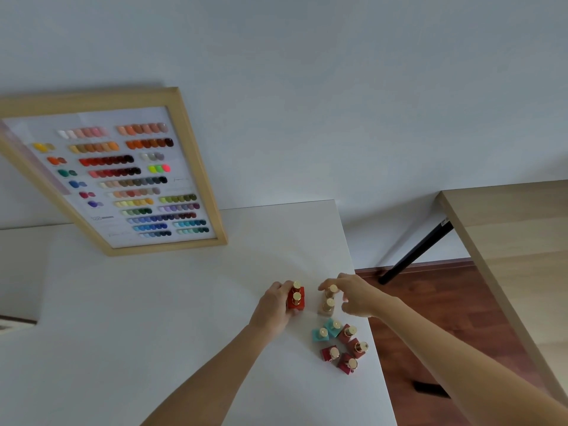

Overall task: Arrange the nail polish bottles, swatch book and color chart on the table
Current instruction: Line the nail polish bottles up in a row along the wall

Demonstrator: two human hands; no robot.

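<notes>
Two bright red nail polish bottles with gold caps stand together on the white table, and my left hand wraps around their left side. Two beige bottles stand just to the right; my right hand hovers over them, fingertips touching the far one's cap. Nearer me stand two turquoise bottles and several dark red bottles in a loose cluster. A wood-framed color chart with rows of nail swatches leans against the wall at the table's back left. No swatch book is visible.
The table's right edge runs close beside the bottles, with brown wooden floor below. A light wood table on a black leg stands to the right. A small dark object lies on the floor.
</notes>
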